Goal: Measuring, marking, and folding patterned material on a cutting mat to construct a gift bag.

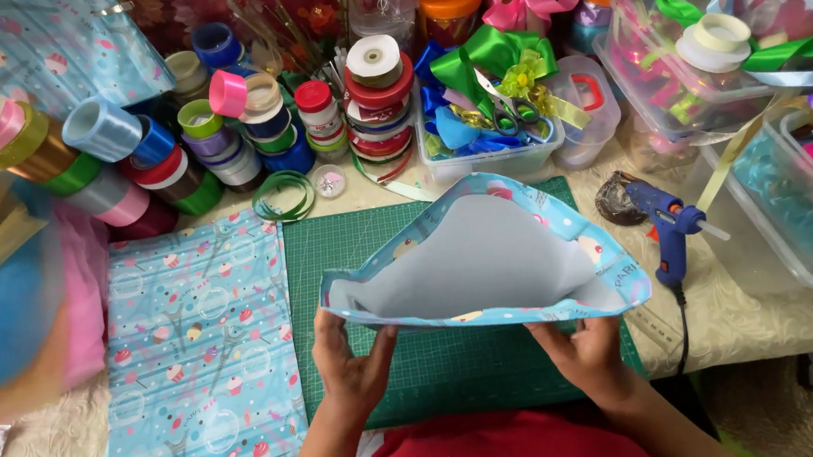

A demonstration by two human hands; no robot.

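At the centre of the frame we hold a folded sheet of wrapping paper (482,256), light blue with a cupcake print outside and plain grey inside, lifted just above the green cutting mat (360,251). Our left hand (351,363) pinches the paper's lower left edge, its grip pressed together on the paper with the thumb on top. Our right hand (585,348) does the same at the lower right edge, fingers pressed onto the paper's rim. The two edges are pulled apart, so the paper gapes open toward us like a pocket, its far fold pointing to the upper middle of the frame.

Left of the mat, a second sheet of the same cupcake paper (199,361) lies flat on the tabletop (761,312), well apart from our hands. Behind it, in the upper left, ribbon spools (225,136) of many colours stand and lie in a crowd. A tall stack of ribbon rolls (379,105) rises at the top centre, and just right of it a clear box (493,154) holds bows and a pair of scissors (505,109). At the right of the mat a blue glue gun (667,222) rests on the tabletop, beside a large clear tub (793,227) at the right edge. A red garment (502,453) shows at the bottom centre.
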